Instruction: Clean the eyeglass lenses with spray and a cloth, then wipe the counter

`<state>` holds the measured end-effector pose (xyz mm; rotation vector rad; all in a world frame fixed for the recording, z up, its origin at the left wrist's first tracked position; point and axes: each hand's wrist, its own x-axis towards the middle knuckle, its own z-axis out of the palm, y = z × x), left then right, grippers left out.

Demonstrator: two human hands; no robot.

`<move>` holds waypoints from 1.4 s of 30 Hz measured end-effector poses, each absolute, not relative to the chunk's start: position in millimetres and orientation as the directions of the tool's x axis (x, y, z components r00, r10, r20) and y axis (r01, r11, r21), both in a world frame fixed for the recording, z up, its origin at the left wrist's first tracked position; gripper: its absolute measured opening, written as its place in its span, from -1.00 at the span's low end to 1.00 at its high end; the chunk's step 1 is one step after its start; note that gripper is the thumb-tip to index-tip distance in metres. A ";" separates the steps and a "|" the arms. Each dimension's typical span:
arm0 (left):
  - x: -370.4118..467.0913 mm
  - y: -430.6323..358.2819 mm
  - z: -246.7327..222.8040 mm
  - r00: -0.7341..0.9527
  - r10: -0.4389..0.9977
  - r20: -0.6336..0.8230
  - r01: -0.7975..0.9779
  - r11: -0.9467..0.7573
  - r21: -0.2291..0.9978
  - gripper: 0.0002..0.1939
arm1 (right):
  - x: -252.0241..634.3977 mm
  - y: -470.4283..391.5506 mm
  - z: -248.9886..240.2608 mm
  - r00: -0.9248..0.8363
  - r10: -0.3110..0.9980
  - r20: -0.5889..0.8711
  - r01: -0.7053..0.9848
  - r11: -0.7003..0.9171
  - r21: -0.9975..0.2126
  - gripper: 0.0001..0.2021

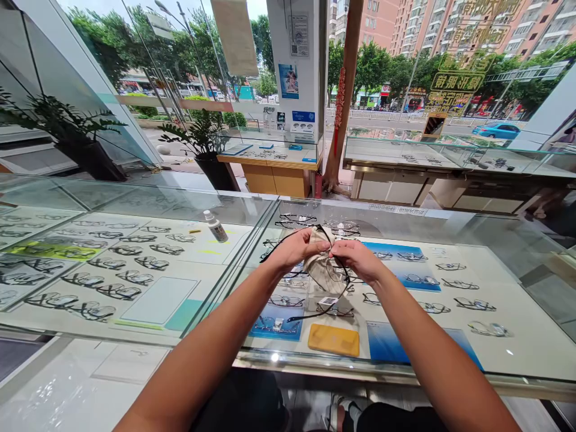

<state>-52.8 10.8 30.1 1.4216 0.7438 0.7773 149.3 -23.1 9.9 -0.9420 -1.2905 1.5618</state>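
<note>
Above the glass counter, my left hand (297,246) is closed on a beige cloth (320,273) folded about part of a pair of black eyeglasses (347,276). My right hand (357,258) pinches the eyeglasses close to the cloth's right edge, its fingertips almost meeting my left thumb. One dark temple arm curves down below the hands toward the lower left. Cloth and fingers hide much of the frame and its lenses. A yellow glasses case (333,340) lies below the hands, near the counter's front edge.
Display eyeglasses (474,304) stand in rows inside the glass counter (234,282). A small white spray bottle (216,227) is on the left section. Farther off are a potted plant (202,141), a wooden display cabinet (274,177) and a tree trunk (344,96).
</note>
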 end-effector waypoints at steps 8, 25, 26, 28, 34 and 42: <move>-42.4 7.6 26.6 0.410 0.894 0.183 -0.015 -0.194 0.981 -0.40 | 147.2 -21.5 9.1 -0.329 0.944 0.016 -0.244 -0.069 -0.967 -0.60; -48.8 10.6 27.2 0.506 0.857 0.098 -0.100 -0.055 0.993 -0.45 | 149.7 -18.9 4.8 -0.307 0.952 0.000 -0.246 -0.080 -0.966 -0.62; -48.8 10.5 27.0 0.490 0.866 0.100 -0.078 -0.071 0.994 -0.46 | 149.2 -19.4 4.0 -0.319 0.948 0.000 -0.253 -0.085 -0.964 -0.61; -48.1 10.4 25.7 0.455 0.882 0.122 -0.045 -0.114 0.992 -0.47 | 148.7 -20.0 2.6 -0.334 0.943 -0.004 -0.266 -0.098 -0.959 -0.59; -41.8 10.1 18.0 0.384 0.902 0.199 -0.047 -0.196 0.979 -0.41 | 146.9 -21.0 3.5 -0.374 0.927 -0.022 -0.262 -0.129 -0.956 -0.52; -38.3 9.8 19.3 0.346 0.925 0.156 -0.194 -0.092 0.977 -0.41 | 145.4 -18.2 -0.7 -0.305 0.952 -0.023 -0.306 -0.121 -0.944 -0.53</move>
